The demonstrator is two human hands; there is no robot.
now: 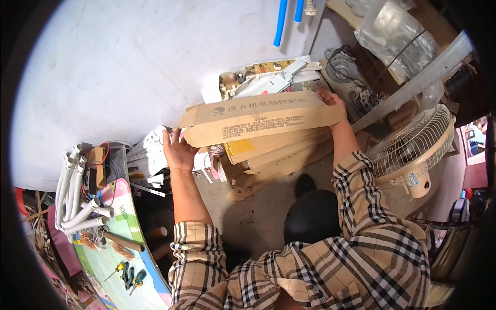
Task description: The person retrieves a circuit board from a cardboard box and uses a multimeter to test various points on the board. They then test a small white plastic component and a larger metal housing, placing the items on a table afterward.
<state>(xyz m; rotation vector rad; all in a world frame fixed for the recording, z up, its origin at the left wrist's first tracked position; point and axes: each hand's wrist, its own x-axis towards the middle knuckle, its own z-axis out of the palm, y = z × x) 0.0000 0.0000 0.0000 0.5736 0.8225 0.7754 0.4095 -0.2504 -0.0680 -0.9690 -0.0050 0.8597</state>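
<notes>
A long, flat brown cardboard box (263, 113) with dark print on its side is held up in front of me, spanning both hands. At its left end is my left hand (181, 152), its fingers against the box's end and partly hidden there. My right hand (335, 106) grips the opposite end, with the fingers around the top corner. Below the box lie more flat cardboard boxes (279, 151), one with a strip of yellow tape. Just behind it are white plastic panels (281, 80), one of them long and narrow.
To the left, a colourful tabletop (121, 263) carries bent white pipes (77, 196) and screwdrivers (135, 279). A beige fan (411, 150) stands on the right. Near the wall's corner sit grey motor-like parts (342, 67), beside a slanting pale post (413, 82). Blue pipes (280, 23) hang on the wall.
</notes>
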